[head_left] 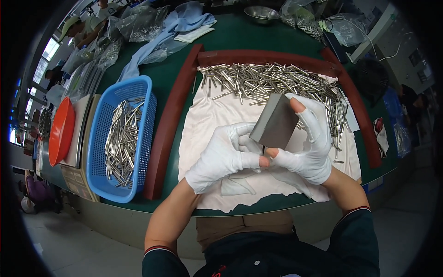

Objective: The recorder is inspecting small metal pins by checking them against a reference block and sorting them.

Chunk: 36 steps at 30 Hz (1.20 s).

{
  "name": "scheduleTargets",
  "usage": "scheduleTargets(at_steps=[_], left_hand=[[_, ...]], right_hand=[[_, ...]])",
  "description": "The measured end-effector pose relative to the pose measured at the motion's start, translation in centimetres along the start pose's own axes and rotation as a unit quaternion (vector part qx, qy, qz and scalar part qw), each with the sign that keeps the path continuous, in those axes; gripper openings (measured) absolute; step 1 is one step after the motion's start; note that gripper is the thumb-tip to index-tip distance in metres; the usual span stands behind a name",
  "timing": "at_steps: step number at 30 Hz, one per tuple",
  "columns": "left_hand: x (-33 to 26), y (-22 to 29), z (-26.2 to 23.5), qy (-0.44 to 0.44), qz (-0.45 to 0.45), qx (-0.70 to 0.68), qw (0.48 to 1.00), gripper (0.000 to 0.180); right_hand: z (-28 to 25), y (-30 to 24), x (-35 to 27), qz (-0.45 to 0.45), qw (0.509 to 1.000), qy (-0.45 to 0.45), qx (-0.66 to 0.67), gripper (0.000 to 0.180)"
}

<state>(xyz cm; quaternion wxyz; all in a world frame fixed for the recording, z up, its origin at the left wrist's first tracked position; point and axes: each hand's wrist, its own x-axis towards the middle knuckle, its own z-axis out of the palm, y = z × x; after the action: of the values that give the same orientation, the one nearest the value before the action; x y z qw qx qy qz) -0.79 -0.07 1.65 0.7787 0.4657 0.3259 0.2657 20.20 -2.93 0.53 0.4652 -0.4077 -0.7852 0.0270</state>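
Both my hands wear white gloves with cut-off fingertips. My right hand (311, 143) grips a grey rectangular block (275, 123), tilted, above a white cloth (207, 120). My left hand (226, 154) touches the block's lower left edge, and its thumb meets my right thumb below the block. A thin metal rod seems to sit between the thumbs, mostly hidden. Behind the hands a heap of short shiny metal rods (267, 81) lies on the cloth.
A brown-red frame (173, 115) borders the cloth on the green table (240, 37). A blue basket (122, 138) of rods stands at left, with an orange bowl (60, 131) beyond it. Plastic bags, blue cloth and a steel bowl (261, 14) lie at the back.
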Motion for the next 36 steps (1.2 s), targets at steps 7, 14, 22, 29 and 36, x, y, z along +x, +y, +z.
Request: scheduleTargets(at_steps=[7, 14, 22, 29, 36], left_hand=[[0.1, -0.9, -0.2, -0.004, 0.022, 0.054, 0.998, 0.066], [0.0, -0.5, -0.3, -0.007, -0.004, 0.039, 0.999, 0.066], [-0.1, -0.7, -0.2, 0.010, 0.005, 0.079, 0.997, 0.070], [-0.2, -0.2, -0.3, 0.014, 0.008, 0.045, 0.999, 0.070], [-0.6, -0.3, -1.5, 0.047, 0.070, 0.052, 0.995, 0.075]], right_hand=[[0.0, -0.4, 0.0, 0.010, 1.000, -0.004, 0.014, 0.087], [0.0, -0.3, 0.2, -0.023, 1.000, -0.006, -0.005, 0.087], [0.0, -0.1, 0.0, -0.025, 1.000, -0.007, -0.011, 0.087], [0.0, 0.0, 0.1, -0.037, 0.999, -0.005, -0.015, 0.086], [-1.6, 1.2, -0.3, -0.002, 0.999, 0.006, -0.054, 0.088]])
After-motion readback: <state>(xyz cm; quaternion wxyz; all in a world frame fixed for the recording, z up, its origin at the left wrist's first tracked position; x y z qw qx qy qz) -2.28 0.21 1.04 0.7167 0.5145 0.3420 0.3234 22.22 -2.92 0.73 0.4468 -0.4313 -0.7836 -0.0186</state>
